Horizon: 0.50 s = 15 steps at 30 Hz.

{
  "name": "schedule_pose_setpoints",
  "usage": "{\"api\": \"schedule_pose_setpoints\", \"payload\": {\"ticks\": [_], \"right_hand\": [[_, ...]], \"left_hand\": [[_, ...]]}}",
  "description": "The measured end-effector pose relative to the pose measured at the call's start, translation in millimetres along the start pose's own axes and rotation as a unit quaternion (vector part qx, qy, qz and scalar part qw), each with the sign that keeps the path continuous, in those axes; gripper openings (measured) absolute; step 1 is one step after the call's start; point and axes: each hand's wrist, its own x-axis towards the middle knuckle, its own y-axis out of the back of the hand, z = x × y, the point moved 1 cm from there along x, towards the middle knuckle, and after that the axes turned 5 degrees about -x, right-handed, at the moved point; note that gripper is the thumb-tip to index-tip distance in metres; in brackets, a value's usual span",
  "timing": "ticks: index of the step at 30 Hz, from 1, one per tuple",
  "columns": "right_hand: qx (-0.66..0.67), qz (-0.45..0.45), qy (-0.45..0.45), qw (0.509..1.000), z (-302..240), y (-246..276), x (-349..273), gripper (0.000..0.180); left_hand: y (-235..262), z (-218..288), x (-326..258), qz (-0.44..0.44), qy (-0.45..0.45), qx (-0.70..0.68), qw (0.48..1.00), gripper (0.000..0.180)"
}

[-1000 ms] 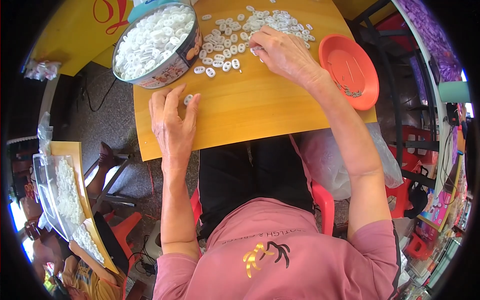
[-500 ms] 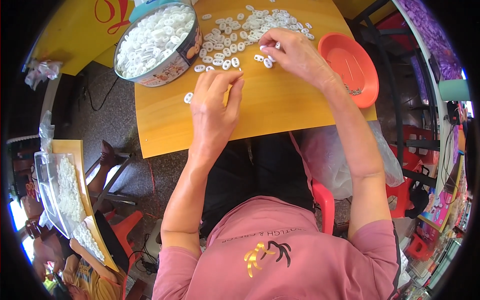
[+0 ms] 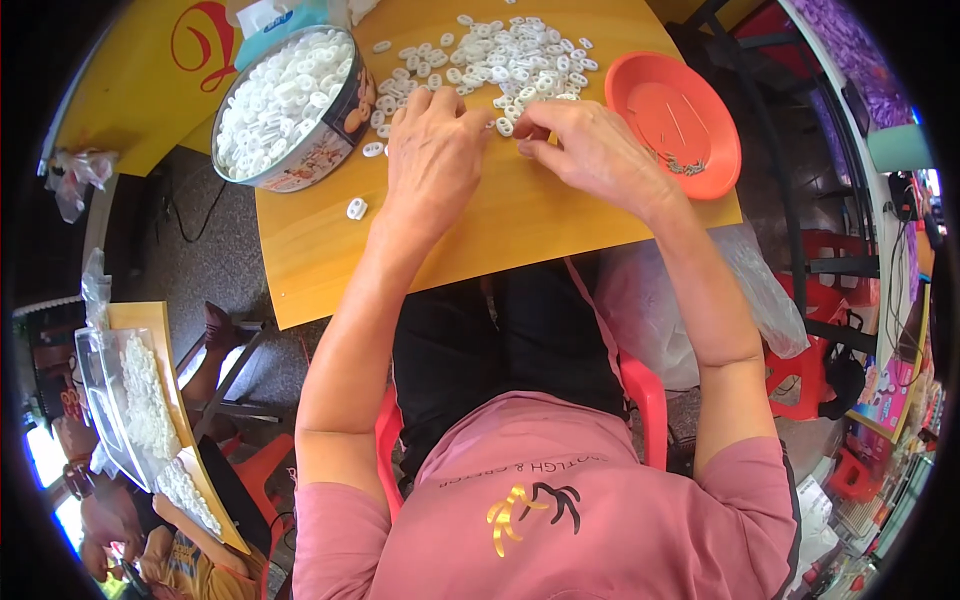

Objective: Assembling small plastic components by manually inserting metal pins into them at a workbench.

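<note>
White oval plastic pieces, each with two holes, lie in a loose pile at the far side of the wooden table. My left hand is over the pile's near-left edge, back upward, fingers curled together; what they hold, if anything, is hidden. Close to its right is my right hand, its thumb and index finger slightly apart with nothing visible between them. A white two-holed piece lies just beyond its fingertips. One thicker white piece sits alone, left of my left wrist.
A round tin heaped with white pieces stands at the left. An orange-red tray with small metal parts is on the right. A clear plastic bag hangs below the table edge. Another person works at a lower-left table.
Both hands have come closer together; the right moved nearer and its thumb and finger no longer pinch a white piece. The left moved farther over the table. The whole view has shifted slightly.
</note>
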Motion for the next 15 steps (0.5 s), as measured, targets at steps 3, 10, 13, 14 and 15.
{"api": "schedule_pose_setpoints", "payload": {"ticks": [3, 10, 13, 14, 15], "right_hand": [[-0.048, 0.05, 0.041, 0.997, 5.9, -8.1, -5.6, 0.015], [0.024, 0.154, 0.014, 0.988, 6.5, -6.3, -7.6, 0.014], [0.12, 0.186, -0.006, 0.975, 0.6, -1.2, -9.0, 0.016], [0.187, 0.189, -0.016, 0.964, -3.6, 0.9, -10.1, 0.017], [0.187, 0.189, -0.017, 0.964, -7.9, 1.9, -11.3, 0.017]], "left_hand": [[-5.9, -4.6, 4.4, -0.014, -0.02, -0.023, 0.999, 0.011], [-5.6, -9.8, 9.3, 0.018, 0.007, -0.136, 0.991, 0.011], [2.3, -1.8, 6.1, -0.01, 0.169, -0.385, 0.907, 0.014], [5.2, 2.7, 5.4, -0.003, 0.21, -0.476, 0.854, 0.016], [6.4, 5.9, 3.3, 0.005, 0.249, -0.561, 0.789, 0.017]]}}
